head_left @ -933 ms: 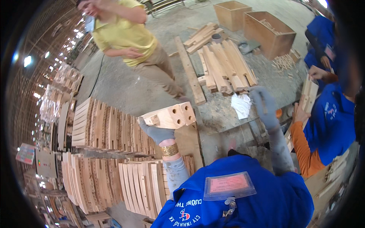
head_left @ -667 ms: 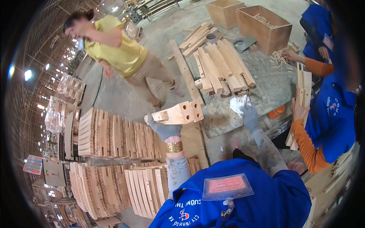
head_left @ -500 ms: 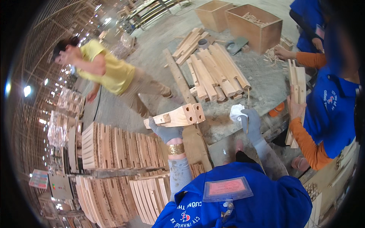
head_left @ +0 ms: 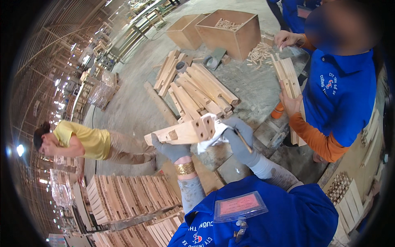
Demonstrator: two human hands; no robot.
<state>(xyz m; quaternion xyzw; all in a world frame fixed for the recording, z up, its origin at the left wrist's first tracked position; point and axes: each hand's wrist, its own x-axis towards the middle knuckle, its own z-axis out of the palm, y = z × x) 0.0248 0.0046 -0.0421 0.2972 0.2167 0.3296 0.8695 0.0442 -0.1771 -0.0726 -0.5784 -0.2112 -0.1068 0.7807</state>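
I observe my left hand (head_left: 170,150), gloved in grey, clamped from below around a pale wooden block (head_left: 181,131) with round holes bored in its right end. The block is held level in the air, above the near edge of the grey worktable (head_left: 251,88). My right hand (head_left: 240,138), also gloved, is closed on a white rag (head_left: 210,139) pressed against the holed end of the block, with a thin stick (head_left: 243,140) gripped between the fingers. On the table beyond lies a pile of wooden slats (head_left: 199,92), and two open wooden boxes (head_left: 228,29) stand at the far side. To the right, a person in a blue shirt (head_left: 339,90) holds upright slats. To the left, a person in a yellow shirt (head_left: 84,142) bends over stacked curved panels (head_left: 127,199).
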